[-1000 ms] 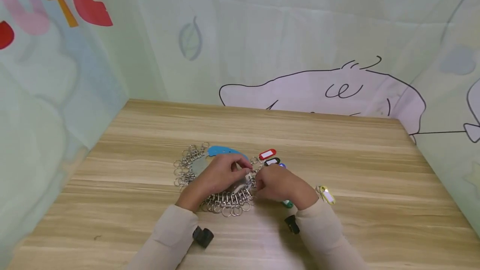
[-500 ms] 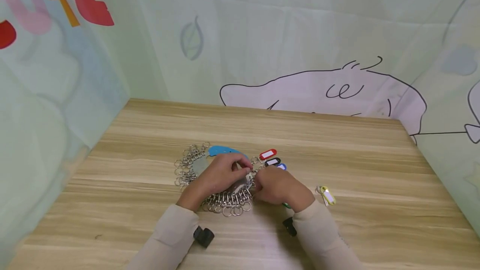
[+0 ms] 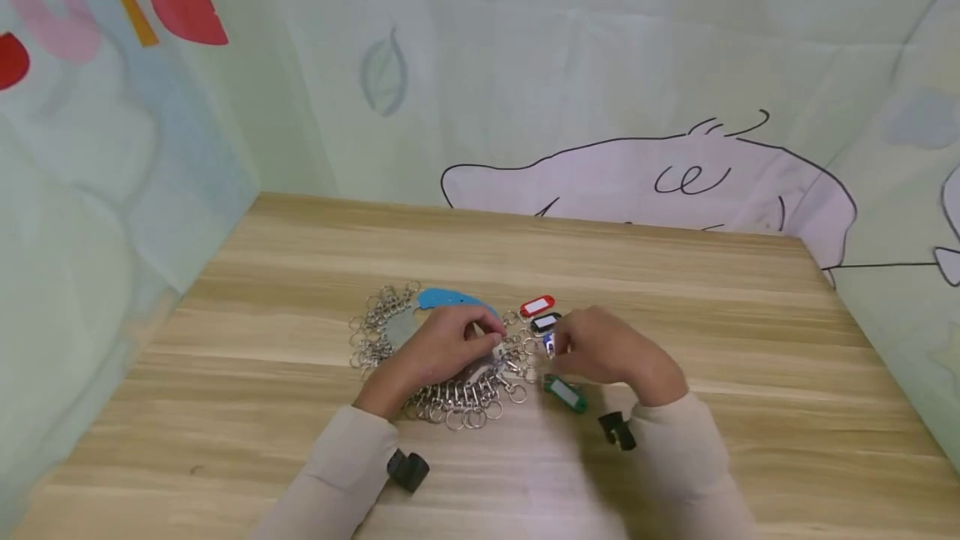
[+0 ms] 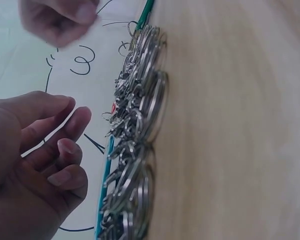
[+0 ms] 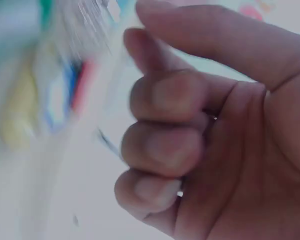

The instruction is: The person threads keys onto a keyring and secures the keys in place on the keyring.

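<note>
My left hand (image 3: 446,348) hovers over a bundle of swivel clasps with split rings (image 3: 457,398); thumb and fingers are bent loosely, nothing visible between them in the left wrist view. The metal clasps fan out around a greyish sheet (image 3: 399,330) with a blue strip (image 3: 453,298). My right hand (image 3: 607,348) is to the right of the bundle, beside a blue key tag (image 3: 550,344). Three of its fingers (image 5: 170,97) curl in, with thumb and index finger nearer each other; I see nothing held. A green key tag (image 3: 566,394) lies below that hand.
Red (image 3: 537,305) and black (image 3: 545,322) key tags lie above the blue one. In the right wrist view a blurred yellow tag (image 5: 21,107) shows. The wooden table (image 3: 300,257) meets a printed cloth backdrop (image 3: 525,65). Black camera pieces are on both wrists.
My right hand has moved right and slightly up, away from the clasps, uncovering the green tag and several rings and covering the yellow tag. My left hand has stayed put.
</note>
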